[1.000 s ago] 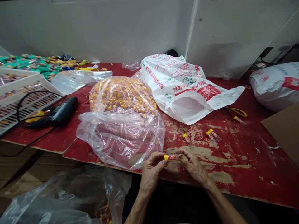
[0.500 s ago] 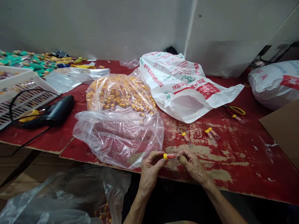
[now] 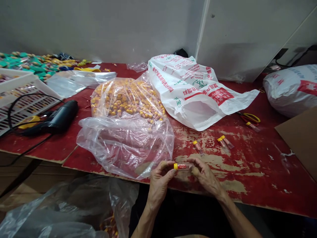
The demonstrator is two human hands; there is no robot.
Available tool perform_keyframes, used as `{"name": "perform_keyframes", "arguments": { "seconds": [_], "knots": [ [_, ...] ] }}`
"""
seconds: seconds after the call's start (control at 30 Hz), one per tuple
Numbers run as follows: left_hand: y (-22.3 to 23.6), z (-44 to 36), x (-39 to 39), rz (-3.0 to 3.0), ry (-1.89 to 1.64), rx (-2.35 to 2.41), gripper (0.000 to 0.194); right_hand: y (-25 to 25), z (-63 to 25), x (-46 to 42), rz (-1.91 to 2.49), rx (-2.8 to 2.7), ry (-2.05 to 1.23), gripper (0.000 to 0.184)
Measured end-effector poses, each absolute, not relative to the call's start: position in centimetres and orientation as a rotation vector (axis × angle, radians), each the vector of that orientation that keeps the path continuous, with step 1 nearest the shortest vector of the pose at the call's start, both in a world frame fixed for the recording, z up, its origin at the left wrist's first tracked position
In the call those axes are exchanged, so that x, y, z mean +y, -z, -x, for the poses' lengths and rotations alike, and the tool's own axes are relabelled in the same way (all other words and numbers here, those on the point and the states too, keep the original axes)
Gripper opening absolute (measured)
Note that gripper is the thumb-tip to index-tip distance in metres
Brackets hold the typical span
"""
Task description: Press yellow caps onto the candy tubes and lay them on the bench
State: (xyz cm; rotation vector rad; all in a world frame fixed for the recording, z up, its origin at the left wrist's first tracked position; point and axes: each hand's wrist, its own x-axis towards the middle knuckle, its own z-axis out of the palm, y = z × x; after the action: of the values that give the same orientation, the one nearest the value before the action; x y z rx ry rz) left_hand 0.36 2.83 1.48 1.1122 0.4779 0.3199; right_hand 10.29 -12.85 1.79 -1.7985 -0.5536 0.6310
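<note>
A small clear tube with a yellow cap and a red label [image 3: 181,166] is held level between both hands, just above the front edge of the worn red table [image 3: 250,172]. My left hand [image 3: 160,182] pinches its capped end and my right hand [image 3: 204,176] pinches the other end. A clear plastic bag [image 3: 126,132] full of the same yellow-capped tubes lies just beyond my left hand. Three loose tubes lie on the table past my right hand: one [image 3: 198,147] and a pair [image 3: 225,142].
A white printed plastic bag [image 3: 193,89] lies open behind. A black heat gun [image 3: 55,118] with its cord and a white slatted tray [image 3: 19,99] sit at left. Yellow-handled scissors [image 3: 250,118], a white sack [image 3: 292,89] and cardboard [image 3: 302,138] are at right. Another clear bag [image 3: 74,211] hangs below the table.
Both hands keep the tube in the same pinch with only slight shifts. The view has drifted a little.
</note>
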Motion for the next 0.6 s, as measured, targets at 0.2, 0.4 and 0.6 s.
{"name": "perform_keyframes", "arguments": {
  "seconds": [0.2, 0.4, 0.6],
  "knots": [
    [-1.42, -0.48, 2.85, -1.124, -0.334, 0.465, 0.019, -1.41, -10.13, -13.15, 1.829, -0.556, -0.623, 0.05],
    [-1.44, -0.57, 2.72, -1.144, -0.322, 0.478, 0.02, -1.25, -10.26, -13.38, 1.74, -0.572, -0.642, 0.038],
    [-1.71, -0.69, 2.57, -1.123, -0.326, 0.492, 0.021, -1.38, -10.3, -13.53, 1.768, -0.517, -0.59, 0.045]
  ]
}}
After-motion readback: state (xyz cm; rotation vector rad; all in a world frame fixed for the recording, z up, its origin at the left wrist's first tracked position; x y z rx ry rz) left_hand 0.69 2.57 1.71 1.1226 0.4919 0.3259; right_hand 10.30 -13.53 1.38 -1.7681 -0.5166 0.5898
